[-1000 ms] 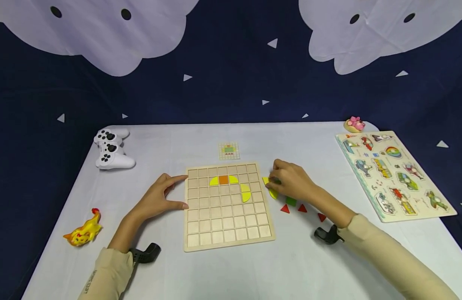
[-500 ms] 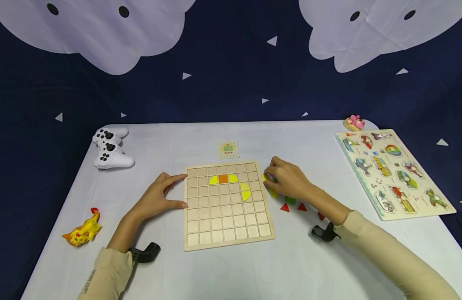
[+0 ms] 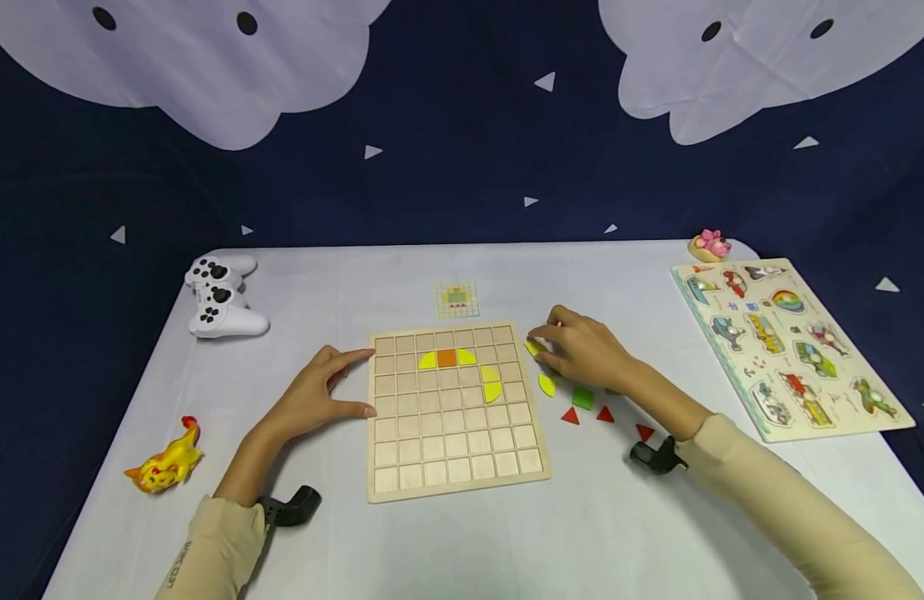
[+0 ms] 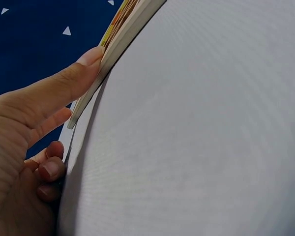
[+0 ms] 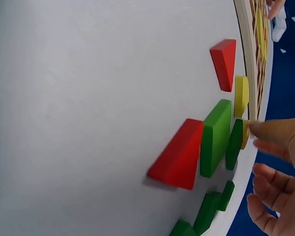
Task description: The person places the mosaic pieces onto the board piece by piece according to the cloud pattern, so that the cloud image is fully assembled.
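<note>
My left hand [image 3: 317, 397] lies relaxed on the white tablecloth [image 3: 462, 533], thumb and forefinger against the left edge of the square wooden grid board [image 3: 456, 450] at the table's middle. My right hand [image 3: 585, 354] pinches a small yellow wooden piece [image 3: 534, 347] just off the board's right edge, above loose red, green and yellow shapes. A dark blue backdrop [image 3: 447, 167] with pale cloud cut-outs hangs behind the far edge.

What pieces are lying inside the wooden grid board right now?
In the wooden grid board lie an orange square flanked by two yellow curved pieces, plus a yellow half-round below right. The other cells look bare wood; nothing covers them.
</note>
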A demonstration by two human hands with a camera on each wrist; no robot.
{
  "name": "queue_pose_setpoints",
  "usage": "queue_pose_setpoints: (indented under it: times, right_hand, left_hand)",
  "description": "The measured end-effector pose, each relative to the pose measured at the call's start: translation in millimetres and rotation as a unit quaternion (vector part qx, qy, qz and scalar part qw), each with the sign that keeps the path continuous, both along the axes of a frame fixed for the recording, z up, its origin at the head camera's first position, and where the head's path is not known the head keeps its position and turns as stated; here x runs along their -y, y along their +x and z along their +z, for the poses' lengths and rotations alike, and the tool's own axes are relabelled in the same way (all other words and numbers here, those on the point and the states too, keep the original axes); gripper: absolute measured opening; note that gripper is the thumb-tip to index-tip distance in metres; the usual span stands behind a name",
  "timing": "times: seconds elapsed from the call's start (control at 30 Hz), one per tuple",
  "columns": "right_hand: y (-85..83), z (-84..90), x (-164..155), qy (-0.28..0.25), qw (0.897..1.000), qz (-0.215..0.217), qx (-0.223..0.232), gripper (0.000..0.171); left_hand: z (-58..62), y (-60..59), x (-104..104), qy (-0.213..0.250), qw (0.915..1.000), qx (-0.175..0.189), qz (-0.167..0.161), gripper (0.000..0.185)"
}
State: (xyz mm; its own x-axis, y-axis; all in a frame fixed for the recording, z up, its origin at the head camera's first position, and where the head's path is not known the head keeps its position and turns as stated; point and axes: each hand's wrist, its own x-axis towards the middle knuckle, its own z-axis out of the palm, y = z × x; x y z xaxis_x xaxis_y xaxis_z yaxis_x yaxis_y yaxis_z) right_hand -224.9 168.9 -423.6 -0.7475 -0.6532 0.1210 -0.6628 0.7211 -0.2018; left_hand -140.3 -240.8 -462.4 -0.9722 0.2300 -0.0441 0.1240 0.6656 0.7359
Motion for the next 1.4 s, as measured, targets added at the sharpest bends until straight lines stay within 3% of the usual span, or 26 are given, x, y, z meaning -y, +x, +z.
queue_pose_setpoints:
  times: [0.3,0.7,1.13,1.4]
  right_hand:
    - [2.5,-5.8,7,-0.015,0.999,-0.02,-0.021,0.026]
    - [3.4,-2.0,1,-0.007,0.999,-0.042,0.025,0.027]
    - [-7.3,5.3,-1,-0.024,0.999,0.035,-0.02,0.023]
    - [-2.6,15.5,26,-0.042,0.996,0.084,-0.011,0.021]
  left_hand:
    - [-0.4,0.3,0,-0.002,1.0,-0.005,-0.001,0.09]
    - [0.7,0.8,-1,0.001,1.0,-0.006,-0.001,0.089]
    - [-0.1,-0.8,-1,0.007,1.0,0.002,-0.001,0.089]
    - [0.5,-0.4,-1,0.011,0.9999,-0.002,-0.001,0.088]
